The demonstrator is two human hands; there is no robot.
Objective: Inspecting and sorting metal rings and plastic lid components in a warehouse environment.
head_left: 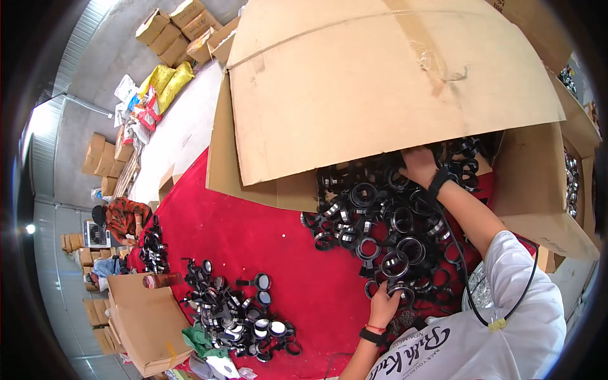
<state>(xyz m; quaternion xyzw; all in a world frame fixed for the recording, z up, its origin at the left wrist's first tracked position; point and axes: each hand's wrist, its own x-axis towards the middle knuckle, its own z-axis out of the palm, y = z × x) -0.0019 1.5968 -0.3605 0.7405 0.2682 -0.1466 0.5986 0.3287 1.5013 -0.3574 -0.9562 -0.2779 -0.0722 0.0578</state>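
Note:
A heap of black ring-shaped parts with short stems (411,250), some with silvery bands, spills from a large cardboard box (392,82) onto a red table cover (285,234). My left hand (383,307), at the near edge of the heap, is closed on one black ring-shaped part (401,294). Reaching to the far side of the heap, my right hand (419,168) touches the parts just below the box's hanging flap. Its fingertips are partly hidden among the dark parts, so its grip does not show.
A second pile of black rings, some with white discs (244,316), lies left on the table. Beside it stands an open carton (142,323). Another person (125,218) is at the far left end. Yellow sacks (166,82) and stacked cartons (174,31) line the wall. A black cable (465,278) hangs near my right arm.

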